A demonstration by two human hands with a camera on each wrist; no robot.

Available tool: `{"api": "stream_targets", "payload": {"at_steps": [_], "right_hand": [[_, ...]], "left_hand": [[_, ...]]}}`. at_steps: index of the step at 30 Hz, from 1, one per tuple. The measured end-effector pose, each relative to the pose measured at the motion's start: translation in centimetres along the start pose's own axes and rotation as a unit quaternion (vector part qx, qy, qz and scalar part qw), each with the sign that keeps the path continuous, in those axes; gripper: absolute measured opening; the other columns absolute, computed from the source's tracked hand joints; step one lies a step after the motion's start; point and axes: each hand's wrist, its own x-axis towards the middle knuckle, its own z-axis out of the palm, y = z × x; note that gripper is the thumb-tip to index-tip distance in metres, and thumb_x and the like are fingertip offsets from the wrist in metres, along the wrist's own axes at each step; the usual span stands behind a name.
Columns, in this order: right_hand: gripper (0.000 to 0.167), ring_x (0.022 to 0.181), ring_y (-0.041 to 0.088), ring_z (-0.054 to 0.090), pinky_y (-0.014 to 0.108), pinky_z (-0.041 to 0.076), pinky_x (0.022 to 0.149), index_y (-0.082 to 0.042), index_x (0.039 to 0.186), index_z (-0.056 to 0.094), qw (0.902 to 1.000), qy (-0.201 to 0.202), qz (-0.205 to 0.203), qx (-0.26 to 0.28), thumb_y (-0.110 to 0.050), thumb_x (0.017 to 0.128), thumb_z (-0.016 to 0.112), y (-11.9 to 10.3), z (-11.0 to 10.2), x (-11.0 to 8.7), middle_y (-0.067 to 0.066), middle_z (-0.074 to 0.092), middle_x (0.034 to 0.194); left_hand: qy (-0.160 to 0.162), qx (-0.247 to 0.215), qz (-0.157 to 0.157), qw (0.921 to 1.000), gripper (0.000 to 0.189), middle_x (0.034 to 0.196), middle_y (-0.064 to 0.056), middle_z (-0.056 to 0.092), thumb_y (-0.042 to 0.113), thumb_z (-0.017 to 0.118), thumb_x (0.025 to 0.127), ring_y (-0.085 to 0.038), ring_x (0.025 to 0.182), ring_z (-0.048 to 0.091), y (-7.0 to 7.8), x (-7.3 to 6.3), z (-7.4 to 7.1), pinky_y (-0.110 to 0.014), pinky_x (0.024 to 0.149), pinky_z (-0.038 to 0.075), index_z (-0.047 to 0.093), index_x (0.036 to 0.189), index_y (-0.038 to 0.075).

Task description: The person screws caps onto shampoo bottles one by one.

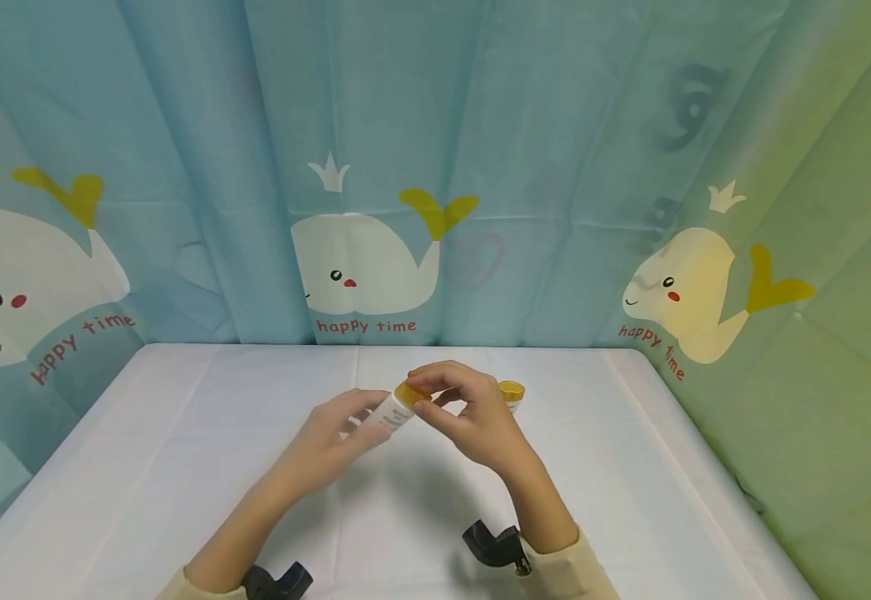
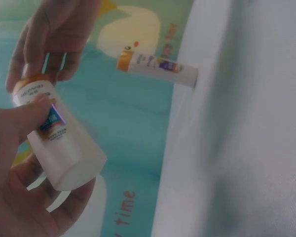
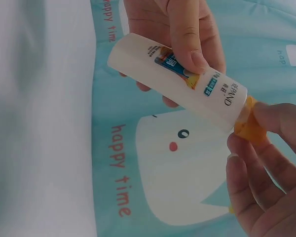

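Note:
A white bottle point(image 3: 167, 74) with printed labels is held tilted above the table. My left hand point(image 1: 333, 437) grips its body, the thumb lying across the label. At the bottle's upper end, my right hand point(image 1: 473, 412) pinches the orange-yellow cap point(image 3: 250, 121) between thumb and fingers. The cap sits on or right at the bottle's neck; whether it is loose I cannot tell. A second white bottle point(image 2: 160, 70) with a yellow cap stands upright on the table, partly hidden behind my right hand in the head view.
The table point(image 1: 180, 467) has a white cover. Behind it hangs a blue-green curtain point(image 1: 555, 125) printed with whales, reaching down to the table's far edge. Black camera mounts point(image 1: 495, 546) sit at both wrists.

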Motion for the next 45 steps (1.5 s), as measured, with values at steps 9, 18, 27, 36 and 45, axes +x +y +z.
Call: {"api": "stream_targets", "payload": {"at_steps": [9, 18, 27, 36, 45], "right_hand": [[0.029, 0.091, 0.021, 0.070, 0.032, 0.059, 0.076, -0.007, 0.109, 0.071, 0.9997, -0.008, 0.024, -0.007, 0.002, 0.082, 0.077, -0.2, 0.0, 0.0, 0.005, 0.069, 0.118], [0.032, 0.089, 0.029, 0.070, 0.035, 0.060, 0.079, 0.004, 0.112, 0.069, 0.9993, -0.029, 0.021, -0.007, 0.013, 0.081, 0.071, -1.7, -0.6, 0.0, 0.017, 0.066, 0.123], [0.027, 0.102, 0.023, 0.068, 0.039, 0.059, 0.083, -0.001, 0.109, 0.071, 0.9996, -0.019, 0.008, -0.019, 0.003, 0.083, 0.076, -2.5, -0.6, -0.1, 0.013, 0.068, 0.118], [0.031, 0.097, 0.023, 0.068, 0.043, 0.059, 0.077, -0.001, 0.112, 0.070, 0.9993, -0.014, 0.014, -0.030, 0.004, 0.083, 0.076, -2.9, -0.4, 0.2, 0.012, 0.071, 0.114], [0.035, 0.087, 0.026, 0.070, 0.034, 0.059, 0.073, 0.002, 0.116, 0.068, 0.9990, -0.022, 0.015, -0.035, 0.008, 0.083, 0.074, -3.0, -0.4, 0.2, 0.013, 0.069, 0.118]], "left_hand": [[0.003, 0.012, -0.008, 0.9999, 0.035, 0.116, 0.009, 0.066, 0.034, 0.066, 0.096, -0.011, 0.101, 0.061, 0.0, 0.0, -0.1, -0.033, 0.081, 0.055, 0.062, 0.130, 0.025], [0.003, 0.015, -0.016, 0.9998, 0.036, 0.116, 0.009, 0.066, 0.035, 0.066, 0.096, -0.012, 0.101, 0.061, 0.0, 0.0, -0.1, -0.033, 0.081, 0.054, 0.062, 0.131, 0.025], [-0.007, 0.004, -0.006, 0.9999, 0.035, 0.112, 0.012, 0.066, 0.035, 0.066, 0.096, -0.010, 0.099, 0.060, 0.2, 0.0, -0.2, -0.032, 0.081, 0.055, 0.063, 0.130, 0.028], [0.000, 0.007, -0.005, 1.0000, 0.032, 0.111, 0.014, 0.065, 0.034, 0.066, 0.097, -0.008, 0.098, 0.060, 0.6, 0.0, -0.4, -0.031, 0.080, 0.055, 0.064, 0.129, 0.029], [0.008, 0.021, -0.014, 0.9996, 0.035, 0.113, 0.010, 0.066, 0.037, 0.065, 0.097, -0.011, 0.100, 0.060, 0.4, 0.1, -0.5, -0.032, 0.080, 0.054, 0.063, 0.130, 0.026]]}}
